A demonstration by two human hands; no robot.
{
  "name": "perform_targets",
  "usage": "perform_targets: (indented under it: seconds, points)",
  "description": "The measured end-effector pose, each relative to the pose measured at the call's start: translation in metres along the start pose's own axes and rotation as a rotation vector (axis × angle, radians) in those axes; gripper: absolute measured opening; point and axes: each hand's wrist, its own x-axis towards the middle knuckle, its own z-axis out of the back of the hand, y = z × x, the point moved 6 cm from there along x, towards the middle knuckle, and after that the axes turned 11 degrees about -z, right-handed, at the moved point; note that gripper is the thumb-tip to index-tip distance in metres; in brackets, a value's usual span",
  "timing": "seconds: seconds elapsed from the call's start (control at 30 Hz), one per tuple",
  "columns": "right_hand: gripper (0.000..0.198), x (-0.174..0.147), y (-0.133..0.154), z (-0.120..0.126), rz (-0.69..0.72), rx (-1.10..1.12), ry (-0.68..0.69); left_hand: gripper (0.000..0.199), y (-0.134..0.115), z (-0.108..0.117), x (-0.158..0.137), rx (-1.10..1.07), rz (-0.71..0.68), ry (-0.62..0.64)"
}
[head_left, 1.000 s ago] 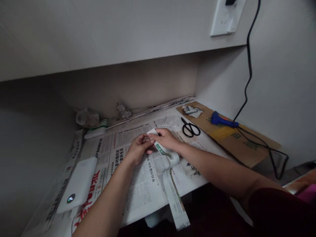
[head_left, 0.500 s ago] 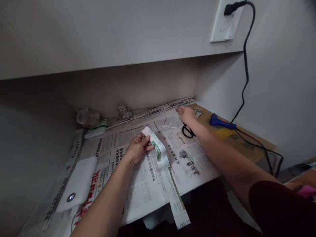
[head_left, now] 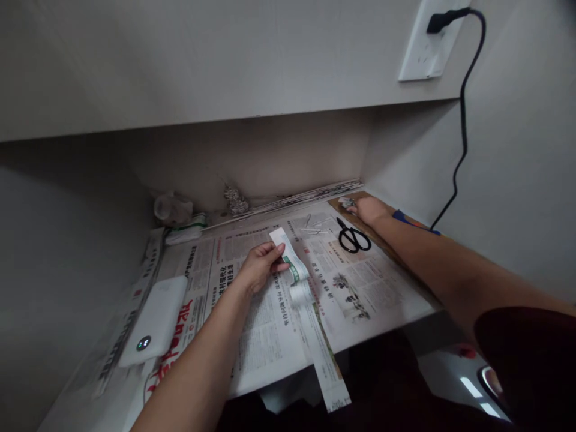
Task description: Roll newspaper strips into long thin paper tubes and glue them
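Observation:
My left hand (head_left: 265, 264) pinches a long newspaper strip (head_left: 297, 279) near its upper end, thumb on top. The strip has green print, bends in the middle and hangs over the table's front edge. Stretched out to the far right, my right hand (head_left: 369, 208) is closed at a small black-and-white printed paper piece (head_left: 346, 203) above the cardboard; its fingers are partly hidden. Black-handled scissors (head_left: 354, 239) lie on the newspaper sheets (head_left: 252, 336), close to my right forearm. Left of the scissors are several thin white slivers (head_left: 316, 225).
A white power bank (head_left: 155, 324) lies on the left. At the back are long thin paper sticks (head_left: 301, 201), a dark woven piece (head_left: 236, 200) and a plastic bag (head_left: 173, 208). A blue tool (head_left: 416, 222) with a black cord (head_left: 463, 126) is behind my right forearm on cardboard (head_left: 338, 208).
My right hand has moved right, away from the scissors, to the paper piece at the cardboard. The scissors now show in full. My left hand keeps its hold; the view has shifted slightly.

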Motion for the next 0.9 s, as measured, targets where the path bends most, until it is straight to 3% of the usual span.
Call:
perform_targets:
  seconds: [0.1,0.2,0.27,0.3,0.33,0.43,0.47,0.53,0.73,0.9]
  points:
    - [0.035,-0.007,0.004,0.003,0.010,-0.029,0.027,0.031,0.000,-0.003,-0.001,0.006,0.009,0.019]
    - [0.037,-0.022,0.016,0.015,-0.066,-0.042,-0.001,0.032,-0.001,-0.003,-0.002,0.007,0.011,0.010]
    - [0.041,-0.040,0.034,0.027,-0.092,0.042,-0.045,0.032,-0.002,-0.003,-0.001,0.007,-0.001,-0.002]
    - [0.039,-0.053,0.049,0.031,-0.024,0.143,-0.018,0.032,-0.003,-0.002,-0.001,0.008,-0.010,-0.015]
    - [0.038,-0.068,0.068,0.031,0.092,0.284,0.081,0.032,-0.004,-0.002,-0.001,0.009,-0.019,-0.030]
    - [0.045,-0.124,0.127,0.020,0.448,0.742,0.640,0.032,-0.007,0.001,-0.001,0.006,-0.039,-0.077]
    - [0.044,-0.138,0.139,0.018,0.523,0.827,0.714,0.031,-0.008,0.001,-0.001,0.002,-0.042,-0.091]
    - [0.040,-0.152,0.153,0.013,0.564,0.936,0.689,0.031,-0.009,0.002,-0.001,-0.006,-0.039,-0.113]
    - [0.037,-0.149,0.149,-0.011,0.382,1.046,0.535,0.037,-0.003,-0.003,-0.001,0.012,-0.035,-0.045]
    - [0.038,-0.151,0.147,-0.015,0.285,1.208,0.598,0.035,0.003,0.000,-0.001,0.049,0.005,-0.091]
